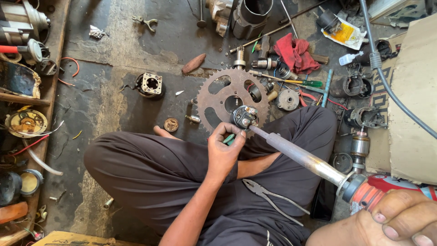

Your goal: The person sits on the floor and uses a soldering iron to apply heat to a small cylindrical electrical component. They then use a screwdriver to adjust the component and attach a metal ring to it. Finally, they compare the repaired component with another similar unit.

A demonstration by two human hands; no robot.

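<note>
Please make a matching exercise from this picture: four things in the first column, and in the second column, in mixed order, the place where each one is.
Things
1. pliers
2. red rag
3. small round part
4. soldering iron

Places
A. held up by the fingers of the left hand
B. lying on the lap, on the dark trousers
C. gripped by its red handle in the right hand
D. on the floor beyond the rusty sprocket

Pairs: 1-B, 2-D, 3-A, 4-C

Right hand (400, 218) cut by edge
</note>
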